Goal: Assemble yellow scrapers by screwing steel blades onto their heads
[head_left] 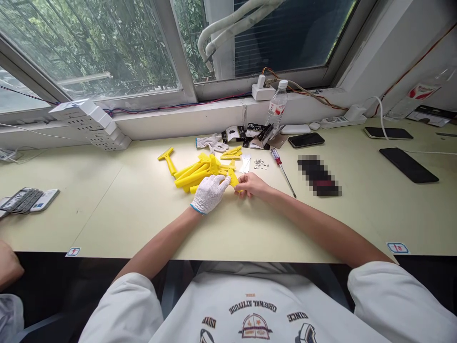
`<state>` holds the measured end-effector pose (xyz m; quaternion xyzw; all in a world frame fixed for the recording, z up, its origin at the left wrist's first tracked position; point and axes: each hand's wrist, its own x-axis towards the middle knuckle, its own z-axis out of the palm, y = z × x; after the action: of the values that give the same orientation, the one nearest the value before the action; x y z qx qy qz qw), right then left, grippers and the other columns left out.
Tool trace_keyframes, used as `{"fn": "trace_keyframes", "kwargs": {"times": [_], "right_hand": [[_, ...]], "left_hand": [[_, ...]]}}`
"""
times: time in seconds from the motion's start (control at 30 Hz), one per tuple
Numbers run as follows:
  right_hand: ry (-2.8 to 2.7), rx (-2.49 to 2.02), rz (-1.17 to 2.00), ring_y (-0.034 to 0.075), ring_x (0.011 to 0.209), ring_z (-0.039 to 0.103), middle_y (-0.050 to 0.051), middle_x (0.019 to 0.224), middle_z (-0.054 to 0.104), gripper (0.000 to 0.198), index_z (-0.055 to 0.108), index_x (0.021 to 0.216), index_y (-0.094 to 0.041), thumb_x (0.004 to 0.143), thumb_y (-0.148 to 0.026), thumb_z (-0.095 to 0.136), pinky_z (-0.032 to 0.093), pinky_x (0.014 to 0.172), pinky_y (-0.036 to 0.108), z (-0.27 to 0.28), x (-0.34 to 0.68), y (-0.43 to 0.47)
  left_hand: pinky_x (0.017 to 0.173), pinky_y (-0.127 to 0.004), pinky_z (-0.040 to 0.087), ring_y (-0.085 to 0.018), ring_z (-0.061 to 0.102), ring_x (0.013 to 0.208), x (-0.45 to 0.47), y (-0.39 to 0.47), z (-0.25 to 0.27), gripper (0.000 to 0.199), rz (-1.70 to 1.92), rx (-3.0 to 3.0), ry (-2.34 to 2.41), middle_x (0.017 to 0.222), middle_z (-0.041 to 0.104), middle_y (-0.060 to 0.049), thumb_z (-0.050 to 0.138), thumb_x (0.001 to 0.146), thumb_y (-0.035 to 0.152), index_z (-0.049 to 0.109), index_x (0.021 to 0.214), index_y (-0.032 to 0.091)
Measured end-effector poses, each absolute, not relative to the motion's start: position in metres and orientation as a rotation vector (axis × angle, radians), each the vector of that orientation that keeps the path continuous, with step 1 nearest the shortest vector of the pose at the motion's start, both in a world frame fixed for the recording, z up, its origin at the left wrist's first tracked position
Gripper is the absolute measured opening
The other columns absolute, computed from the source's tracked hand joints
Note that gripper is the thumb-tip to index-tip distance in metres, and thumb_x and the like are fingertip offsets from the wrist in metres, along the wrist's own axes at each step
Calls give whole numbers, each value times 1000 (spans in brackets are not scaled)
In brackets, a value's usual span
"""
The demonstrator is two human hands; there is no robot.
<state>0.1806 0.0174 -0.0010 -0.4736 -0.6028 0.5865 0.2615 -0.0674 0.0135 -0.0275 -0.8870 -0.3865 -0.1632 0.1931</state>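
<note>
My left hand [210, 193], in a white knitted glove with a blue cuff edge, is closed on a yellow plastic scraper part [233, 178]. Bare, my right hand [250, 185] pinches the right end of that same part with bent fingers. Just behind and left of my glove lies a pile of yellow scraper handles [194, 172]. One T-shaped yellow scraper [167, 159] rests apart to the left. Beyond my hands are flat yellow pieces [232, 153], thin whitish metal plates [245, 163] and a scatter of small screws [261, 164]. A screwdriver [283, 171] lies right of the screws.
A white glove [213, 143] and black packaging [259, 135] lie at the back, beside a water bottle [277, 107]. Phones [306, 139] and a blurred dark object [319, 175] are on the right. White boxes [93, 125] lean at the sill. Another person's arm [9, 267] shows at far left.
</note>
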Motion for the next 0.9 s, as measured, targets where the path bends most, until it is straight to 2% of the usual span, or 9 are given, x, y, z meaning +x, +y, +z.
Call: {"fn": "trace_keyframes", "kwargs": {"times": [0.17,0.33,0.47,0.53,0.63,0.77,0.9], "right_hand": [[-1670,-1296,1538,17,63,76,9,86,83,12,68,78,-18,83,-28,71,44,42,22,-6,179,18],[-1669,-1341,1252,17,56,69,5,74,76,21,66,82,-20,90,-38,71,46,44,26,-11,172,6],[-1703,-1304,967,16,66,67,3,94,73,29,65,110,-21,90,-39,75,52,58,29,-18,168,1],[-1751,-1268,870,16,72,66,4,103,69,23,63,105,-22,90,-35,75,54,67,32,-23,168,4],[-1830,-1240,772,15,74,65,4,103,65,9,63,90,-22,93,-27,70,55,75,33,-29,167,10],[-1929,-1258,654,17,77,64,4,101,64,11,63,90,-22,98,-25,69,53,74,32,-33,163,7],[-2051,-1298,479,18,79,63,8,118,70,10,66,103,-22,105,-32,66,42,64,31,-32,160,0]], "left_hand": [[86,-43,48,-28,71,110,-68,13,-28,36,-460,-2524,-1096,132,75,-12,50,113,17,68,143,27],[84,-44,47,-29,70,107,-64,10,-22,34,-402,-2519,-1185,129,76,-12,49,114,20,69,141,27],[82,-45,45,-30,69,106,-63,8,-18,37,-351,-2519,-1170,127,76,-12,47,114,19,67,144,25],[81,-45,45,-31,68,106,-64,8,-16,38,-323,-2508,-1158,126,76,-12,45,114,19,66,145,25],[82,-45,45,-30,68,106,-64,8,-15,38,-312,-2510,-1169,127,76,-11,45,114,19,66,145,26],[82,-44,46,-29,68,106,-64,10,-15,38,-315,-2540,-1185,127,75,-12,45,113,19,66,144,27],[84,-42,48,-28,68,103,-64,13,-16,36,-309,-2590,-1139,124,76,-11,46,113,19,67,141,27]]}}
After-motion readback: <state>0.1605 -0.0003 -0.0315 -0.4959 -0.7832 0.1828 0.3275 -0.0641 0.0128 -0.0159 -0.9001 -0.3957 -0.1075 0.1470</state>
